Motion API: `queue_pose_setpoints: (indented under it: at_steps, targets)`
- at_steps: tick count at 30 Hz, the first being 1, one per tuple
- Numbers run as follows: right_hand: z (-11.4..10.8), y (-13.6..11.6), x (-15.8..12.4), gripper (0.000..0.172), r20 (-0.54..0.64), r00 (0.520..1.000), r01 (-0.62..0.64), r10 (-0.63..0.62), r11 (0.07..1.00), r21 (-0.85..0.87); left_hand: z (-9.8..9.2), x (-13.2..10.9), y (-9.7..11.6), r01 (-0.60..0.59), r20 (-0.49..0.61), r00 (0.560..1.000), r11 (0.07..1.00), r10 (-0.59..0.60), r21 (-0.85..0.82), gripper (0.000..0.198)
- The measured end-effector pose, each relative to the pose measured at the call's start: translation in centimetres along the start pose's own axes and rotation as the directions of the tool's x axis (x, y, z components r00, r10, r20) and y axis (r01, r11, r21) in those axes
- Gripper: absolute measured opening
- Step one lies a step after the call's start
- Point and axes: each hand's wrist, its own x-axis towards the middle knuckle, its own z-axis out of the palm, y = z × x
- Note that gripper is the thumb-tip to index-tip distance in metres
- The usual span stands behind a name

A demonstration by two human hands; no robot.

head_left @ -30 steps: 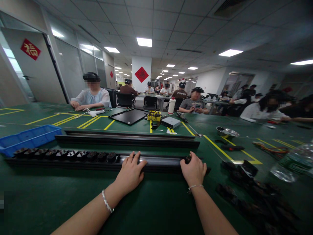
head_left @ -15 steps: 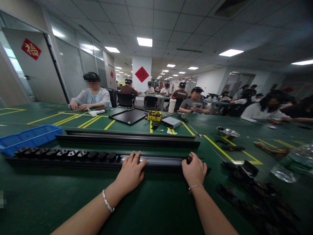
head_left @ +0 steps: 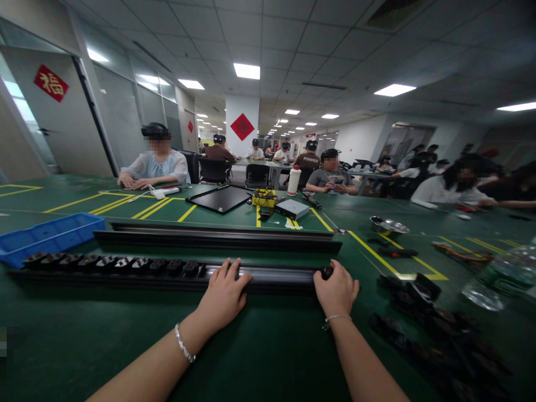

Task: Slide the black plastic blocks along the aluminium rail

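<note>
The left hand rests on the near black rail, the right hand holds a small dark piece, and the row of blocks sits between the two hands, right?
No: the head view shows the row of blocks left of the left hand, not between the hands. The left hand is on the near black rail, the right hand holds a small dark piece.

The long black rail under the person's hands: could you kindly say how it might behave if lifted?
The rail looks stiff, lying straight. It may dip leftward, as the row of inserts sits there. Its shiny channel could feel slippery.
</note>
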Motion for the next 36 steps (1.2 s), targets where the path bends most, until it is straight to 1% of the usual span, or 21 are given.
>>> queue_pose_setpoints:
  at_steps: [5,14,22,30,36]
  targets:
    - [-0.24,-0.28,-0.03,0.052,0.018,1.000,-0.020,0.020,1.000,0.006,-0.13,0.04,0.04,0.003,0.008,1.000,1.000,-0.002,-0.004,0.040]
    - [-0.32,-0.24,0.03,0.050,0.009,1.000,-0.022,0.021,0.998,0.060,-0.13,-0.01,0.04,0.007,0.010,1.000,1.000,-0.007,-0.016,0.040]
    - [-0.56,-0.25,0.15,0.047,-0.019,1.000,-0.013,0.014,0.999,0.046,-0.08,0.00,0.09,0.002,0.003,1.000,1.000,-0.002,0.002,0.039]
    - [-0.76,-0.45,0.15,0.047,-0.039,0.999,-0.002,0.003,0.999,0.032,-0.18,0.05,0.13,0.013,0.020,1.000,1.000,-0.013,-0.002,0.040]
    - [-0.83,-0.19,0.40,0.045,-0.016,0.999,-0.049,0.050,0.997,0.062,-0.12,0.02,0.02,0.010,0.018,1.000,1.000,-0.010,-0.014,0.040]
